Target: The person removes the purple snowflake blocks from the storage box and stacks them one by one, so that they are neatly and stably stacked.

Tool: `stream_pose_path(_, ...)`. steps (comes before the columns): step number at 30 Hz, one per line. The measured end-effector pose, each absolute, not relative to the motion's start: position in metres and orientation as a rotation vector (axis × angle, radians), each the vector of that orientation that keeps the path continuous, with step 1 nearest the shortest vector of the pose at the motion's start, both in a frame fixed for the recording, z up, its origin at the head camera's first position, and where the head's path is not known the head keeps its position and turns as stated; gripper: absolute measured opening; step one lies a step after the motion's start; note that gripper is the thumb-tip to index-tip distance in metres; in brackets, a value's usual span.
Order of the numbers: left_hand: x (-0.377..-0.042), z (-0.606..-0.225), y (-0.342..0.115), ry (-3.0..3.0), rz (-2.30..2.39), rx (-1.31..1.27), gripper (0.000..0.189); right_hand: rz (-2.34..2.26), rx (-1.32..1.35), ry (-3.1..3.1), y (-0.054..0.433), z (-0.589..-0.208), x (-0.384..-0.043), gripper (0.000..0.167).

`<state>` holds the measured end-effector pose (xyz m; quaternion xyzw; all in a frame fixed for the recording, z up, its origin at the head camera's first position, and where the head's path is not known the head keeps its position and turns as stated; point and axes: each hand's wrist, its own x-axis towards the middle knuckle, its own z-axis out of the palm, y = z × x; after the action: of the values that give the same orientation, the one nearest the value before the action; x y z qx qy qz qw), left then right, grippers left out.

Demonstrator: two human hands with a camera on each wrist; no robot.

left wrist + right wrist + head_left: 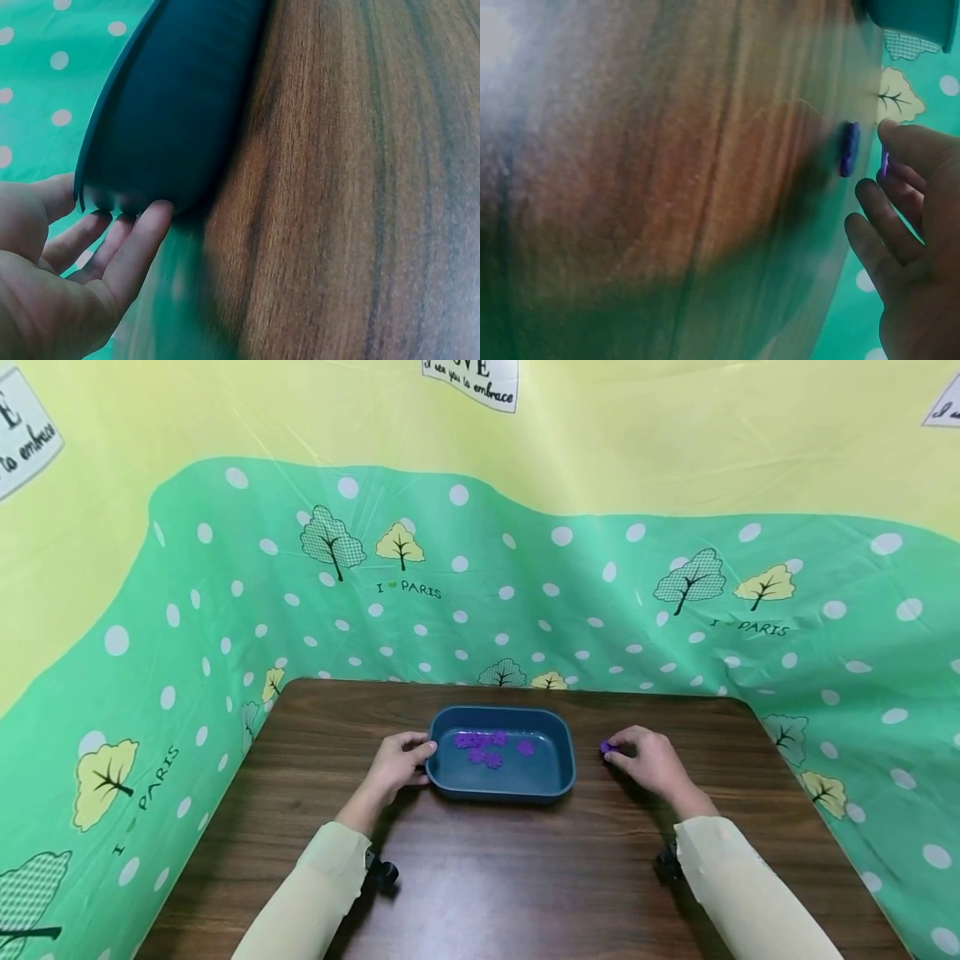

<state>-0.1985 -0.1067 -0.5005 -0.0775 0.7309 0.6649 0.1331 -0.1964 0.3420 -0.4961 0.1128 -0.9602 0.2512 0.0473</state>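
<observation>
A dark teal tray [555, 783] stands on the brown table, with several purple flower-shaped pieces [492, 761] lying inside, most of them left of centre. My left hand [397, 766] holds the tray's left end, thumb on the rim and fingers against the outer wall; the left wrist view shows these fingertips pressed to the teal side [165, 112]. To the right of the tray, my right hand [651, 762] pinches a thin purple piece [885, 162] between thumb and fingers. Right beside those fingertips, a second purple piece [849, 150] shows low against the tabletop.
The dark wood-grain table [495, 868] has rounded far corners and a glossy top. Behind it and at both sides hangs a green and yellow printed cloth [510, 568]. A small black device [382, 872] is strapped at the left wrist, another [667, 864] at the right.
</observation>
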Motion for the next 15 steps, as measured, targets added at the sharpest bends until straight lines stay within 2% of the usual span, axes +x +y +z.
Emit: stream_pose_path(15, -0.199, -0.501, -0.108, 2.109, 1.936, -0.209, 0.039, 0.708, 0.341, -2.957, 0.345, -0.508, -0.201, 0.019)
